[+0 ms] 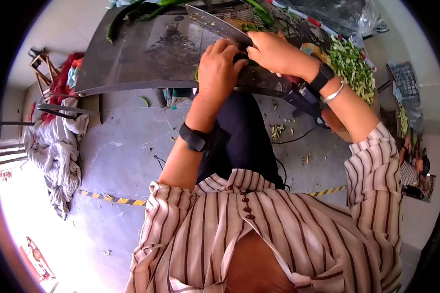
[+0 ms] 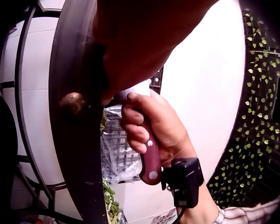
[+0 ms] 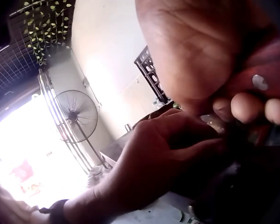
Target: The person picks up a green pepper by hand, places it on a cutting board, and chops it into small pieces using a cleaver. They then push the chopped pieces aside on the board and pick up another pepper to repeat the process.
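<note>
The right hand (image 1: 277, 52) grips a large knife by its dark red handle (image 2: 151, 161); the broad blade (image 1: 220, 27) points to the upper left over the dark table. Beside the blade, the left hand (image 1: 217, 68) bends its fingers over a long green vegetable (image 1: 246, 59) near the table's front edge. Most of that vegetable is hidden under the hands. In the right wrist view the left hand (image 3: 154, 158) is close below the right hand (image 3: 196, 51), and the cutting spot is dark and blurred.
Whole long green vegetables (image 1: 120, 22) lie at the table's far left. Chopped green pieces (image 1: 352, 71) are heaped at the right, near plastic wrap (image 1: 362, 17). A dark device (image 1: 303, 100) sits by the front edge. Scraps (image 1: 277, 131) and a cable lie on the floor.
</note>
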`<move>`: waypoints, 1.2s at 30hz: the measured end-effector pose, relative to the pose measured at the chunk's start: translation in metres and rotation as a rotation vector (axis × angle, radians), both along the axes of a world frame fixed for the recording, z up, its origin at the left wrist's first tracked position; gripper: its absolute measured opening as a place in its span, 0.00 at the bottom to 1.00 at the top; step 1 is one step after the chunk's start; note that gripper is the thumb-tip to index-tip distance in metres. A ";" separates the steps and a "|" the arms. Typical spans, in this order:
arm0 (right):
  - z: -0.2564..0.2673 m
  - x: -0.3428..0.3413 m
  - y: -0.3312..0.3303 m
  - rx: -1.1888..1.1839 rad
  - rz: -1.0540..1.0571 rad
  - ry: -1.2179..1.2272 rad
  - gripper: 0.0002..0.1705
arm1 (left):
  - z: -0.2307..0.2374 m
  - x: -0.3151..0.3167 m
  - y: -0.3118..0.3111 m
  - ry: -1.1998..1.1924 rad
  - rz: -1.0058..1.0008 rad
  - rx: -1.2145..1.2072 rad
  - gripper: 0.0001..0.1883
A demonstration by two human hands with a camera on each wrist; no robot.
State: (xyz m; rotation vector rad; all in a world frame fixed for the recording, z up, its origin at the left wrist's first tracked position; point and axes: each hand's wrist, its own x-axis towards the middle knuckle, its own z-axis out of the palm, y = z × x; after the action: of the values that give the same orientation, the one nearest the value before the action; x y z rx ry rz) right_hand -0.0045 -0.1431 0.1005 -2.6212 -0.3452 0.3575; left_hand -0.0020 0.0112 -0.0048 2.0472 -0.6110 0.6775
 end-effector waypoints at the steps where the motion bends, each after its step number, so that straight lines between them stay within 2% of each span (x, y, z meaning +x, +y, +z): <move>1: 0.003 0.004 0.002 0.035 -0.018 0.050 0.11 | 0.000 -0.001 -0.001 0.008 0.019 -0.005 0.12; 6: 0.001 -0.003 -0.029 0.208 -0.128 0.150 0.12 | -0.001 -0.001 -0.003 -0.003 0.057 -0.052 0.13; 10: 0.021 -0.032 -0.029 0.300 -0.214 0.093 0.13 | -0.002 -0.002 -0.001 0.006 0.041 -0.015 0.12; 15: 0.026 -0.046 -0.023 0.255 -0.208 0.189 0.11 | -0.001 -0.003 -0.001 0.013 0.061 -0.003 0.12; 25: 0.020 -0.040 -0.020 0.149 -0.185 0.229 0.11 | -0.004 -0.002 -0.002 -0.013 0.062 -0.025 0.12; 31: 0.021 -0.034 -0.021 0.225 -0.242 0.339 0.08 | -0.001 -0.004 -0.002 0.009 0.060 -0.011 0.12; 36: 0.002 -0.017 -0.017 0.267 -0.196 0.255 0.09 | 0.002 -0.005 -0.004 -0.016 0.084 0.017 0.12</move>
State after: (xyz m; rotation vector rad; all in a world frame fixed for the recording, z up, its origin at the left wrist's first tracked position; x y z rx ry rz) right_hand -0.0212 -0.1604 0.1028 -2.2908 -0.0445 0.5320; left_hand -0.0075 0.0077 -0.0032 2.0948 -0.5444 0.7408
